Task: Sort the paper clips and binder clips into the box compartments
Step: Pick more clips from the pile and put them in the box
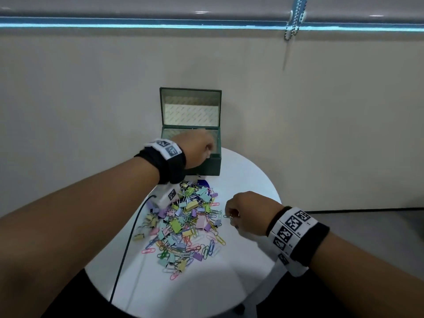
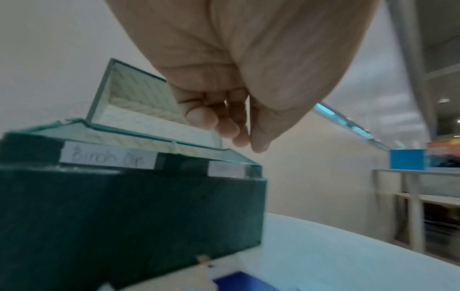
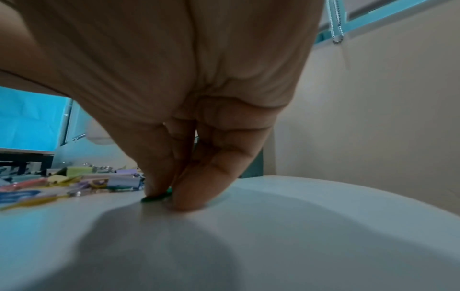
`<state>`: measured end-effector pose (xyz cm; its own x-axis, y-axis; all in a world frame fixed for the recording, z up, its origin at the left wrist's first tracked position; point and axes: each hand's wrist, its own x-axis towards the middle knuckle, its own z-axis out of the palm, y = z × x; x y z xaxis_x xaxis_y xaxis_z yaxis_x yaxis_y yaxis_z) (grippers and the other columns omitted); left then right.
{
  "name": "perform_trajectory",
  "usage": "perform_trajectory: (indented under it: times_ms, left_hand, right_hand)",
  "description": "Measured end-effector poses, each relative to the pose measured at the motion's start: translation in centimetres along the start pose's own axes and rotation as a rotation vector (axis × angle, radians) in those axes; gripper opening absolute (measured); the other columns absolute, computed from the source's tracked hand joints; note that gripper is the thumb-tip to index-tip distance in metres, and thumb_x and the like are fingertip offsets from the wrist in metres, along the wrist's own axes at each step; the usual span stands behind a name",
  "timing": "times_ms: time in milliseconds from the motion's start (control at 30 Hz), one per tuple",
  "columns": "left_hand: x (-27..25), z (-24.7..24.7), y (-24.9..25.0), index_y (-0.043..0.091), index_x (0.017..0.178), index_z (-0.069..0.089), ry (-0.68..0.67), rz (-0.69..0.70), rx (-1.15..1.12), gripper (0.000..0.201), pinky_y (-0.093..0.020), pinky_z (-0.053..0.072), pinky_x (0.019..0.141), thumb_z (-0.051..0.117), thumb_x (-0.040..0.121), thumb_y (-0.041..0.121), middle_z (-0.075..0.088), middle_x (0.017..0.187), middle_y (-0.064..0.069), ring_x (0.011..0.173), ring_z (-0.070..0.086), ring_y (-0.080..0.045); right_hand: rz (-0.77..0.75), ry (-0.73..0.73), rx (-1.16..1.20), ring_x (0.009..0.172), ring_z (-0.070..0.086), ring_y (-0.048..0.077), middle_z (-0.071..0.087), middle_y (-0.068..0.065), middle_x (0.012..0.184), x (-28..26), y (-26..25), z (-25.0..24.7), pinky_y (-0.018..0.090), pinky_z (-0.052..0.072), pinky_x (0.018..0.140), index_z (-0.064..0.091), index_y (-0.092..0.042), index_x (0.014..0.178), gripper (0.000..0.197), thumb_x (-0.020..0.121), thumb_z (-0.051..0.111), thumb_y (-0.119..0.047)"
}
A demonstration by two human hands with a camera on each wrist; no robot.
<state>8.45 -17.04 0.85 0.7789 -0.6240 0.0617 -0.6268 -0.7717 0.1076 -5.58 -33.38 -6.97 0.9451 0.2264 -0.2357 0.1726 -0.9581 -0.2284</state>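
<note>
A dark green box [image 1: 214, 166] stands with its lid [image 1: 190, 91] up at the back of the round white table [image 1: 250, 180]. My left hand [image 1: 210, 149] hovers over the box's right part; in the left wrist view its fingers [image 2: 202, 118] hang down together and nothing shows between them. The box front carries a handwritten binder clip label [image 2: 107, 155] and a second label [image 2: 225, 169]. A pile of pastel paper clips and binder clips [image 1: 183, 223] lies mid-table. At its right edge my right hand [image 1: 231, 217] pinches a green paper clip [image 3: 155, 197] against the tabletop.
A black cable [image 1: 127, 239] runs from my left wrist across the table's left side. Something blue [image 1: 203, 182] lies under the pile near the box. The box stands against a beige wall. A bead chain [image 1: 294, 21] hangs at the upper right.
</note>
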Motion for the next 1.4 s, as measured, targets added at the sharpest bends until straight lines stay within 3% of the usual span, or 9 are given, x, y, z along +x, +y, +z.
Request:
perform_trajectory:
  times_ms: [67,133,267,467,733,800,900,1133,1400]
  left_hand:
    - [-2.4,0.3,0.9,0.027,0.109,0.068,-0.079,0.105,0.018,0.018,-0.030,0.050,0.085,0.054,0.099,0.029,0.064,0.106,0.010,0.090,0.059,-0.011]
    - [-4.6,1.1,2.1,0.034,0.114,0.068,-0.232,0.195,0.047,0.022,-0.027,0.048,0.084,0.053,0.099,0.038,0.063,0.104,0.015,0.091,0.058,-0.007]
    - [-6.5,3.7,3.0,0.035,0.128,0.063,-0.413,0.281,0.219,0.035,-0.033,0.048,0.089,0.047,0.099,0.047,0.061,0.116,0.006,0.106,0.060,-0.018]
    - [-7.1,4.2,2.3,0.032,0.112,0.069,-0.397,0.185,0.275,0.033,-0.030,0.050,0.075,0.062,0.087,0.053,0.058,0.102,0.006,0.091,0.061,-0.019]
    - [-6.5,4.2,3.3,0.031,0.108,0.071,-0.348,0.107,0.209,0.036,-0.030,0.049,0.073,0.067,0.083,0.056,0.053,0.097,0.007,0.087,0.058,-0.017]
    - [-6.2,4.5,3.9,0.032,0.112,0.070,-0.347,0.110,0.215,0.034,-0.028,0.042,0.070,0.069,0.084,0.051,0.047,0.096,0.006,0.088,0.055,-0.017]
    - [-5.9,4.9,4.3,0.030,0.108,0.071,-0.356,0.115,0.239,0.024,-0.026,0.041,0.066,0.071,0.086,0.039,0.055,0.100,0.004,0.087,0.058,-0.019]
    - [-5.3,5.2,3.4,0.037,0.115,0.069,-0.342,0.125,0.195,0.031,-0.030,0.046,0.071,0.073,0.084,0.038,0.041,0.097,0.006,0.090,0.056,-0.019]
    - [-5.5,5.6,3.5,0.034,0.095,0.075,-0.376,0.229,0.236,0.012,-0.031,0.050,0.074,0.070,0.084,0.035,0.048,0.094,0.008,0.089,0.057,-0.017]
  right_hand:
    - [0.010,0.030,0.019,0.086,0.060,0.017,0.066,-0.007,0.094,0.2,0.1,0.1,0.031,0.052,0.076,0.068,-0.026,0.096,0.010,0.088,0.062,-0.023]
    - [0.020,0.047,-0.001,0.082,0.060,0.018,0.065,-0.007,0.088,0.4,0.2,0.1,0.033,0.053,0.075,0.066,-0.025,0.090,0.009,0.088,0.058,-0.022]
    - [0.021,0.081,-0.019,0.076,0.060,0.020,0.063,-0.005,0.081,0.3,0.1,0.3,0.034,0.055,0.070,0.063,-0.022,0.081,0.012,0.083,0.051,-0.021]
    - [0.026,0.081,0.008,0.087,0.058,0.017,0.061,-0.007,0.097,0.1,0.1,0.5,0.030,0.052,0.078,0.061,-0.025,0.093,0.005,0.089,0.058,-0.027]
    - [0.115,0.037,0.018,0.074,0.062,0.018,0.063,-0.003,0.080,0.8,-0.8,0.1,0.036,0.059,0.070,0.058,-0.019,0.082,0.011,0.072,0.056,-0.023]
    - [0.120,0.041,-0.006,0.072,0.062,0.019,0.063,-0.001,0.079,1.1,-1.0,0.2,0.035,0.059,0.069,0.059,-0.017,0.082,0.011,0.072,0.056,-0.021]
    - [0.093,0.085,-0.045,0.072,0.059,0.020,0.056,-0.001,0.085,1.0,-0.9,0.4,0.033,0.056,0.067,0.055,-0.018,0.080,0.003,0.079,0.054,-0.020]
    - [0.062,0.161,-0.012,0.078,0.059,0.021,0.061,-0.002,0.087,1.3,-0.3,1.1,0.032,0.053,0.070,0.053,-0.024,0.091,0.013,0.086,0.046,-0.014]
    - [0.089,0.073,-0.032,0.076,0.056,0.019,0.057,-0.002,0.088,1.5,-0.6,0.9,0.030,0.052,0.070,0.054,-0.020,0.085,0.008,0.082,0.051,-0.013]
